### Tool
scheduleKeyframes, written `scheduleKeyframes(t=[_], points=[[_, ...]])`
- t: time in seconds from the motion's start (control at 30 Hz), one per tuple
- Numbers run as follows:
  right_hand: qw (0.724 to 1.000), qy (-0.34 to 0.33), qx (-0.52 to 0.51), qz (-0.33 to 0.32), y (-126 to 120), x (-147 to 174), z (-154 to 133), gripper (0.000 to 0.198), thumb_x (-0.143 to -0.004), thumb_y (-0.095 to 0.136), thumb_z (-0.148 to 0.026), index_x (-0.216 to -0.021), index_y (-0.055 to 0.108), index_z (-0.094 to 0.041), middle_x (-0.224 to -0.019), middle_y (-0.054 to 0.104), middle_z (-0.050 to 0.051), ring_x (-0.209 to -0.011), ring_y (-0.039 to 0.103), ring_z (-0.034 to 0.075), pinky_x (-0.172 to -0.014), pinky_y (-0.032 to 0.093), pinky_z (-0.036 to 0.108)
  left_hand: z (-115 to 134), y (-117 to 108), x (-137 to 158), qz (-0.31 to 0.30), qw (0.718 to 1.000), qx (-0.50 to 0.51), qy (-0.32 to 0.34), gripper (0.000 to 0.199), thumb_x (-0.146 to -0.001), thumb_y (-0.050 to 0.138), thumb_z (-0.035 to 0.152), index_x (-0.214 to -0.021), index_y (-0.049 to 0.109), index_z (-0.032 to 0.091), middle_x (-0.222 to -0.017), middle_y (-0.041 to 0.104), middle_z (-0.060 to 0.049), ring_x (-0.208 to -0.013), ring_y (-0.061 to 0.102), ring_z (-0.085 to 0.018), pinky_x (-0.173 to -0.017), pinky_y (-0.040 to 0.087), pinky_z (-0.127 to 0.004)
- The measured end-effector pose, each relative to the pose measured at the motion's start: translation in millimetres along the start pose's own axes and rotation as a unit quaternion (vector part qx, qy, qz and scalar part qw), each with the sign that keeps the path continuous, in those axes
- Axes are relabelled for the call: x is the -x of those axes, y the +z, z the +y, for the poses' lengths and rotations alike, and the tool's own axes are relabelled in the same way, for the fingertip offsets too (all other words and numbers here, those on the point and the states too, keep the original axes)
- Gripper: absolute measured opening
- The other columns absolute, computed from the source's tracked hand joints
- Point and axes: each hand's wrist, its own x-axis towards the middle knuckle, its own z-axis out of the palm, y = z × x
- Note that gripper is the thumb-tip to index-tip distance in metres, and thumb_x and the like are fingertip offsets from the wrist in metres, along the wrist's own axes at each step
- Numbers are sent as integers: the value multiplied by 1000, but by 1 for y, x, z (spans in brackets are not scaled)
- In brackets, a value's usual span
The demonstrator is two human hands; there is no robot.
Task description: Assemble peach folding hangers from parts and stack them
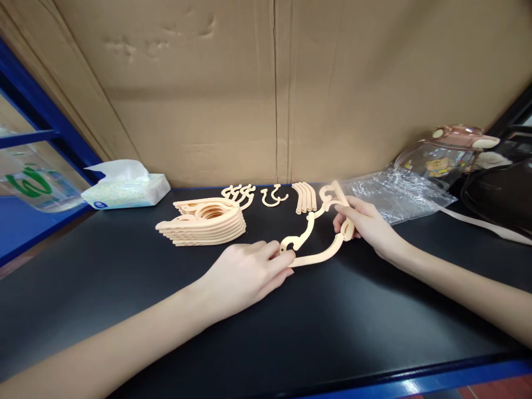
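A cream plastic folding hanger (322, 256) is held between both hands, its arms spread into a loop above the black table. My left hand (245, 274) pinches its left end, where a small curled notch shows. Around the right end my right hand (369, 224) is closed, with a straight bar standing up beside the thumb. Left of the hanger lies a stack of folded cream hanger pieces (203, 221). Behind it are several loose hooks (239, 194), two more hooks (272, 197) and a row of curved strips (305, 197).
A tissue pack (124, 188) sits at the back left, near a clear bottle (41, 180) by the blue frame. On the right lie a crumpled clear plastic bag (399, 191), a clear jug with a brown lid (440, 155) and a pale strap (482, 221). Cardboard (199, 100) walls the back.
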Motion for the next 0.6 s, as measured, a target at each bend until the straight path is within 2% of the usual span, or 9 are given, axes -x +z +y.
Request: scheduleKeyframes(t=[0.17, 0.3, 0.43, 0.6], points=[[999, 13, -24, 22, 1, -1, -1, 23, -81, 53, -40, -83, 46, -19, -54, 57, -3, -39, 46, 7, -35, 26, 18, -4, 2, -1, 16, 996, 66, -52, 20, -97, 39, 30, -102, 56, 22, -103, 58, -3, -84, 58, -14, -58, 42, -21], [999, 3, -43, 13, 1, -2, -1, 27, -78, 56, -43, -84, 46, -18, -54, 56, -3, -39, 46, 7, -34, 23, 18, -6, 4, 0, 26, 994, 91, -61, 20, -97, 39, 31, -101, 56, 22, -120, 52, -5, -88, 56, -14, -63, 45, -23], [999, -3, -43, 3, 1, -2, 0, 30, -78, 57, -45, -87, 47, -18, -55, 56, -3, -40, 46, 8, -34, 24, 19, -6, 4, 0, 24, 995, 89, -33, 20, -97, 39, 28, -108, 55, 22, -119, 53, -4, -92, 55, -15, -73, 49, -27], [999, 2, -43, -3, 1, -2, 1, 32, -77, 58, -46, -87, 45, -19, -55, 56, -3, -40, 45, 7, -35, 24, 19, -6, 2, 0, 9, 997, 72, 2, 27, -95, 38, 19, -120, 49, 22, -110, 58, -4, -95, 55, -16, -73, 49, -26]])
